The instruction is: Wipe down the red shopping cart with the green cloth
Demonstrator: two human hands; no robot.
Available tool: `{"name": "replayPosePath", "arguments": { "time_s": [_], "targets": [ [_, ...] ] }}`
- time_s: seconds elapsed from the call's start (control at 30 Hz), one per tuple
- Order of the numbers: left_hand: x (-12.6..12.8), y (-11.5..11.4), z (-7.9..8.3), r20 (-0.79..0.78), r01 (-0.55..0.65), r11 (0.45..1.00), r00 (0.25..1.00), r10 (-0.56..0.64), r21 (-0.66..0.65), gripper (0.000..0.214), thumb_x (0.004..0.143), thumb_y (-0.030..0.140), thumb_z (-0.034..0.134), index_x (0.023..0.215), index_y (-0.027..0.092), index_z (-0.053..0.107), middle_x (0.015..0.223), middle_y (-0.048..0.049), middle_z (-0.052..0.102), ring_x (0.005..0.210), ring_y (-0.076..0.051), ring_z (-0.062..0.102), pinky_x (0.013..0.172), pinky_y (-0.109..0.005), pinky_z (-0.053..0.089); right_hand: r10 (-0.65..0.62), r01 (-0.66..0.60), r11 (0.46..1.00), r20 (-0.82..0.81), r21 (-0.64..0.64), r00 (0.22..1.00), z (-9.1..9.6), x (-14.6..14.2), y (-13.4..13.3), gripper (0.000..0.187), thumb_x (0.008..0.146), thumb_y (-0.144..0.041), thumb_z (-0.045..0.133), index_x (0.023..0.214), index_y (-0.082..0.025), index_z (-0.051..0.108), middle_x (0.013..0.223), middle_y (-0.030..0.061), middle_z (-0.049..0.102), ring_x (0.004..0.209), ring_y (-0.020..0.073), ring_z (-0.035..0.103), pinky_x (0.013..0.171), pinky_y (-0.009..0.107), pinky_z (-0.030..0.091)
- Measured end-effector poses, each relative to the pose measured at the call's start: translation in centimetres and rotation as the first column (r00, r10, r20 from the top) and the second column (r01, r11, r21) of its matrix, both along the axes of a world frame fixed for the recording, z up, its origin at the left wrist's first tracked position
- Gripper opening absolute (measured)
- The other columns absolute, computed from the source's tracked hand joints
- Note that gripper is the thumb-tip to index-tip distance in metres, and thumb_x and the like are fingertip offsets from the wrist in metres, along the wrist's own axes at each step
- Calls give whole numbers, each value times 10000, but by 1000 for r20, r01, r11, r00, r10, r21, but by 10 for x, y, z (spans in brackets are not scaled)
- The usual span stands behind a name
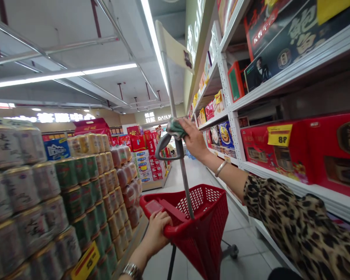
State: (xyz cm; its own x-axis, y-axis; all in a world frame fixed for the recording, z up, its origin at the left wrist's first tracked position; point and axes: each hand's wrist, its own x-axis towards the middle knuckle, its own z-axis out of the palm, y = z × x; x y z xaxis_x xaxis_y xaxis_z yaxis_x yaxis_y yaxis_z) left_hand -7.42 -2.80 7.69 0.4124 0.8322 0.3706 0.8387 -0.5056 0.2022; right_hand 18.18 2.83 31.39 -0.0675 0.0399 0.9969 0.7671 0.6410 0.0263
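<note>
A red plastic shopping cart [204, 233] with a perforated basket stands in front of me, tilted in the view. My left hand [159, 227] is closed around the near left rim of its basket. A grey metal pole [183, 171] rises from the cart, with a grey loop handle [160, 149] partway up and a pale flag [175, 46] at the top. My right hand [192, 138] presses a green and white cloth [175, 128] against the pole just above the loop handle. The fingers are bent over the cloth, and part of the handle's top is hidden.
White shelves [236, 155] with red gift boxes [309, 147] run close along my right. Stacked packs of cans [46, 206] line the left side. A tiled aisle [177, 175] leads ahead past a display of red and white packages [146, 163]. A caster wheel [234, 251] sticks out right.
</note>
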Motion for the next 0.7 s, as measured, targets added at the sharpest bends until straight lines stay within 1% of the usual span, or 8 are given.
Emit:
{"name": "replayPosePath", "arguments": {
  "time_s": [0.07, 0.17, 0.23, 0.3, 0.37, 0.47, 0.57, 0.7],
  "targets": [
    [6, 3, -2, 3, 47, 999, 999, -47, 1, 189, 633, 107, 643, 771, 224, 587, 938, -18, 700, 1018, -232, 631, 1183, -518, 263, -7, 7, 1000, 79, 11, 997, -13, -1, -2, 721, 964, 4, 388, 1615, -306, 373, 1571, 50, 514, 1465, 212, 475, 1246, 416, 441],
    [21, 0, -5, 31, 87, 996, 996, -86, -18, 324, 587, 101, 681, 870, 230, 595, 1029, -28, 699, 1088, -252, 612, 1202, -525, 257, -40, 32, 998, 143, 56, 989, -43, 3, -3, 762, 972, -6, 425, 1627, -378, 309, 1570, 30, 518, 1459, 235, 485, 1225, 472, 470],
    [34, -3, -6, 47, 54, 998, 997, -53, -15, 347, 584, 115, 701, 891, 226, 585, 1054, -49, 689, 1099, -270, 604, 1163, -516, 322, -73, 57, 994, 190, 88, 979, -65, 7, -1, 783, 959, 8, 449, 1613, -407, 329, 1562, 22, 529, 1469, 260, 473, 1212, 505, 482],
    [46, -1, -6, 48, -9, 1000, 999, 8, 8, 295, 598, 132, 709, 835, 220, 557, 1013, -63, 682, 1066, -283, 607, 1103, -504, 383, -100, 74, 990, 241, 116, 965, -84, 12, 3, 748, 959, 12, 455, 1584, -396, 405, 1559, 28, 535, 1497, 279, 437, 1206, 513, 483],
    [55, 4, -5, 39, -43, 999, 998, 43, 24, 277, 596, 143, 725, 753, 223, 511, 945, -60, 675, 1031, -289, 612, 1056, -490, 417, -124, 88, 986, 275, 138, 954, -101, 18, 5, 695, 971, 3, 452, 1551, -379, 469, 1555, 34, 542, 1510, 275, 420, 1194, 510, 491],
    [61, 15, -3, 38, -27, 999, 999, 26, 36, 327, 567, 137, 743, 681, 229, 450, 865, -48, 656, 991, -285, 617, 999, -462, 448, -157, 91, 976, 350, 198, 924, -122, 26, 4, 598, 985, -27, 485, 1481, -350, 566, 1525, 41, 579, 1509, 269, 424, 1180, 518, 496],
    [64, 24, -4, 67, 22, 998, 997, -26, 61, 353, 540, 107, 737, 664, 231, 430, 852, -49, 649, 967, -277, 618, 952, -442, 465, -180, 66, 964, 448, 259, 876, -138, 32, 0, 482, 987, -86, 573, 1406, -315, 643, 1488, 62, 617, 1516, 292, 412, 1178, 543, 482],
    [67, 35, -11, 98, 110, 987, 988, -122, 115, 365, 521, 64, 699, 656, 235, 406, 832, -48, 638, 925, -261, 611, 904, -416, 481, -234, 109, 953, 454, 284, 860, -158, 31, -8, 433, 979, -137, 635, 1380, -298, 661, 1497, 83, 609, 1517, 311, 408, 1181, 568, 463]
  ]
}}
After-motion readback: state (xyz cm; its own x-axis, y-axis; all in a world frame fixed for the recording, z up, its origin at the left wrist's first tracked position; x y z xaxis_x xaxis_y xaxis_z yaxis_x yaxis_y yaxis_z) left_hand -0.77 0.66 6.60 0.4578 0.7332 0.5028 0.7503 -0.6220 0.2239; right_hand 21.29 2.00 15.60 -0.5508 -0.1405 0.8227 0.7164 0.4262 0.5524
